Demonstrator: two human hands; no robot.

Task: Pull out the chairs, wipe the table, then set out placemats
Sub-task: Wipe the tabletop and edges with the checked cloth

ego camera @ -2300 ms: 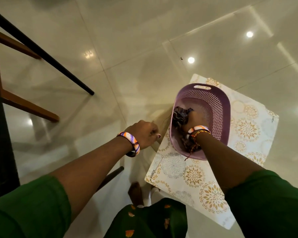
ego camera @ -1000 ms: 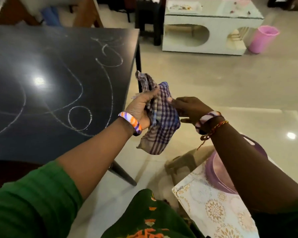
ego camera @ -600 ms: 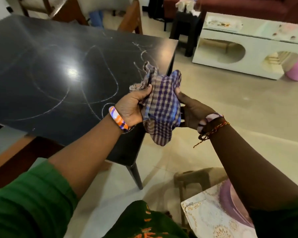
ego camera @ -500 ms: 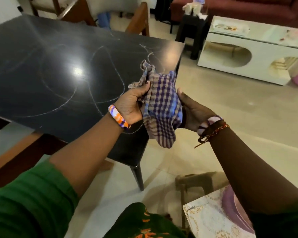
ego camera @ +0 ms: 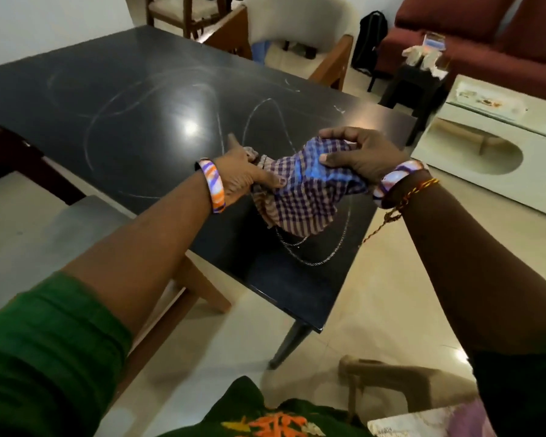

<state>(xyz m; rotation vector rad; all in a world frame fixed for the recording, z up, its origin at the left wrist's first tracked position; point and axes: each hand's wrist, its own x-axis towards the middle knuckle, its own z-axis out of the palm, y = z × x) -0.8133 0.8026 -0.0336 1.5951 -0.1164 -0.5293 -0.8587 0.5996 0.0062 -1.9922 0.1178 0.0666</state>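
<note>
Black bench [ego camera: 133,99] carries chalk marks. Left hand [ego camera: 243,175] and right hand [ego camera: 356,152] each grip the bunched checked cloth [ego camera: 300,187]. Risk: bunched cloth smears chalk.

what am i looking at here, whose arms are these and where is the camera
There is no machine here. The camera sits on a person's head and looks forward and down, so the two arms reaching in from the bottom are that person's own. The left hand and the right hand both grip a checked cloth, bunched up just above a black table. White chalk-like lines loop across the tabletop, which the cloth is presumably meant to wipe. Nothing else lies on the table. A chair stands at the far side, and a patterned placemat peeks in at the bottom right.
</note>
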